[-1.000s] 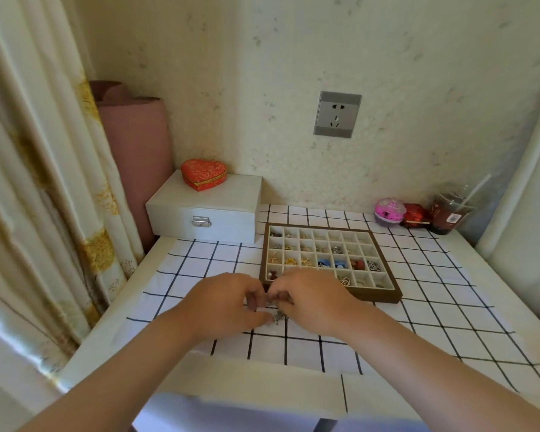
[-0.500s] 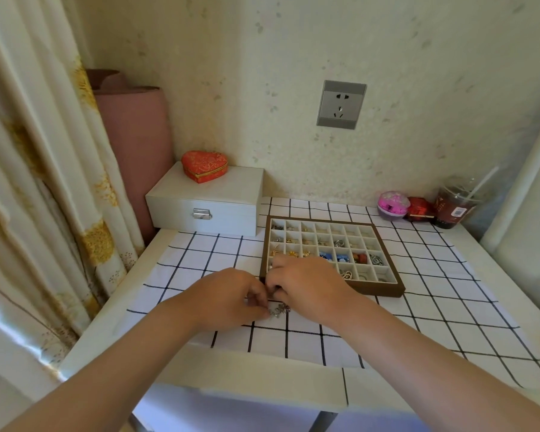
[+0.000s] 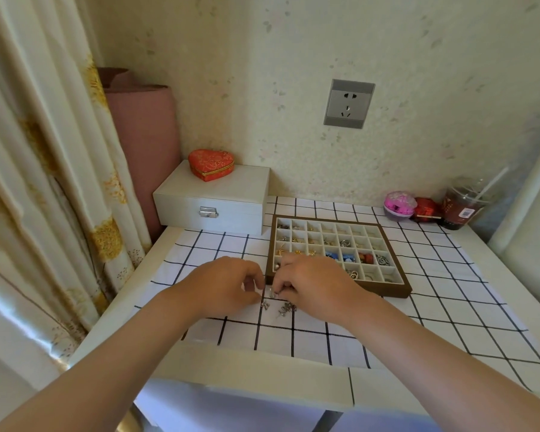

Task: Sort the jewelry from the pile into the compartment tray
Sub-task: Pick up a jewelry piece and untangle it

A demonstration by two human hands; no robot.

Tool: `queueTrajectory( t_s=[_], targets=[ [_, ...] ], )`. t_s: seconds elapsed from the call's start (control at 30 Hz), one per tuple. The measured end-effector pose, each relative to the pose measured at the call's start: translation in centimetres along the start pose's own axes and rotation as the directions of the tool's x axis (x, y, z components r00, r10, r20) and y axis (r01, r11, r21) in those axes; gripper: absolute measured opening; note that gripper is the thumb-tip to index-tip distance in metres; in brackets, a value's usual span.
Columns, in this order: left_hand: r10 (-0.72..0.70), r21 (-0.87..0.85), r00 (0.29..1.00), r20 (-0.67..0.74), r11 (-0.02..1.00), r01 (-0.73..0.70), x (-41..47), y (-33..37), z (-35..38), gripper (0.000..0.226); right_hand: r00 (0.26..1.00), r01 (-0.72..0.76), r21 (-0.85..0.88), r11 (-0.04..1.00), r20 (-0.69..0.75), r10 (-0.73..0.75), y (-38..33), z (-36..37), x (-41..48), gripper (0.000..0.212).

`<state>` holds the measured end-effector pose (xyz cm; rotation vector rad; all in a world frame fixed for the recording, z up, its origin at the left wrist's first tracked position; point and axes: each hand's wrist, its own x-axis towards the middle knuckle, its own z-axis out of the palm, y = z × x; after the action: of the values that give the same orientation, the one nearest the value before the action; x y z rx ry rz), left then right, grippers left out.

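Observation:
A small pile of silver jewelry lies on the checked cloth just in front of the tray's near-left corner. The brown compartment tray has white cells, several of them holding gold, silver, blue and red pieces. My right hand hovers over the pile and the tray's front-left cells, its fingertips pinching a small silver piece. My left hand rests just left of the pile with fingers curled against the thumb; nothing shows between them. One loose piece lies under its thumb.
A white jewelry box with a red heart-shaped box on top stands at the back left. A pink ball, a red box and a drink cup stand at the back right. Curtain hangs at left.
My hands stay over the pile but have drawn slightly apart, so a gap shows between the fingertips. The head camera has shifted a little.

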<state>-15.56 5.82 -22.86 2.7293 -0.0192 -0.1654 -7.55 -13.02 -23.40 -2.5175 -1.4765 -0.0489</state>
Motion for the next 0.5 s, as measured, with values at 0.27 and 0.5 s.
queueTrajectory(
  t_s=[0.27,0.5],
  targets=[
    [-0.100,-0.710,0.985,-0.142,0.704,-0.031,0.8,2.3,-1.0,0.014,0.934,-0.189,0.494,0.849,-0.178,0.311,0.4,-2.2,0.3,0.006],
    [-0.192,-0.950,0.980,-0.056,0.311,0.007,2.6,4.4,-1.7,0.020,0.823,-0.098,0.536,0.838,-0.430,0.371,1.0,-3.4,0.6,0.006]
  ],
)
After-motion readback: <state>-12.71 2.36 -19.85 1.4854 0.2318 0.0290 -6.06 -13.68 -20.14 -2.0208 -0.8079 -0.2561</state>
